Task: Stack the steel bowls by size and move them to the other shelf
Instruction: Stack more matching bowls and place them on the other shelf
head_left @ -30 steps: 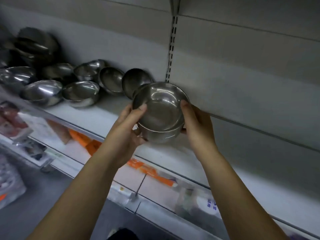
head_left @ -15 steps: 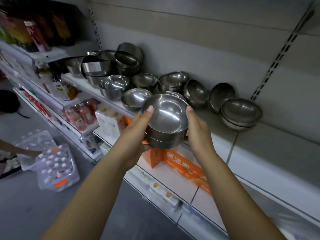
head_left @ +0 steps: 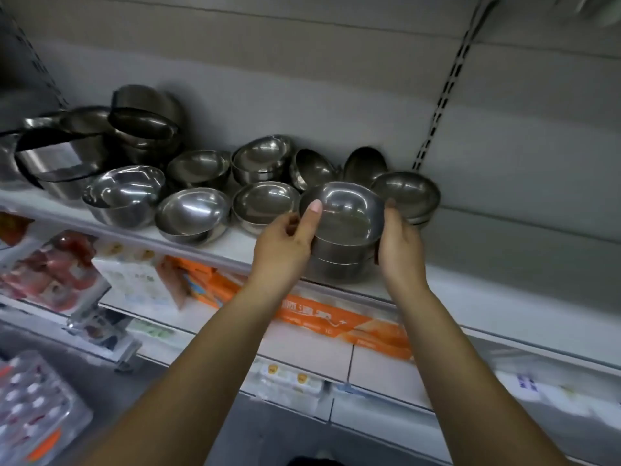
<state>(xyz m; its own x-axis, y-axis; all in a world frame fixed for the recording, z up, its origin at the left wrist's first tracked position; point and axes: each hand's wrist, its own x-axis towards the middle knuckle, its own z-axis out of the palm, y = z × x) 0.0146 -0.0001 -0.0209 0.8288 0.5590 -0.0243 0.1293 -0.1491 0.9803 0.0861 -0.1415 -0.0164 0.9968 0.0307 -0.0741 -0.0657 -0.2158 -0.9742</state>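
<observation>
I hold a small stack of nested steel bowls (head_left: 342,230) between both hands, at or just above the white shelf (head_left: 470,290). My left hand (head_left: 285,243) grips its left side with the thumb on the rim. My right hand (head_left: 398,243) grips its right side. Behind it on the right stands another short stack of steel bowls (head_left: 406,193). Several loose steel bowls (head_left: 191,213) crowd the shelf to the left, some leaning against the back wall. Larger steel bowls and pots (head_left: 144,126) are piled at the far left.
A slotted upright (head_left: 437,105) splits the back wall; the shelf section to its right is bare. Below, shelves carry orange boxes (head_left: 322,317) and packaged goods (head_left: 57,270). A clear plastic pack (head_left: 33,408) sits at the lower left by the grey floor.
The view has swung back towards the crowded shelf. Both hands have carried the stack forward and down, from in front of the shelf to the shelf surface beside the right-hand stack.
</observation>
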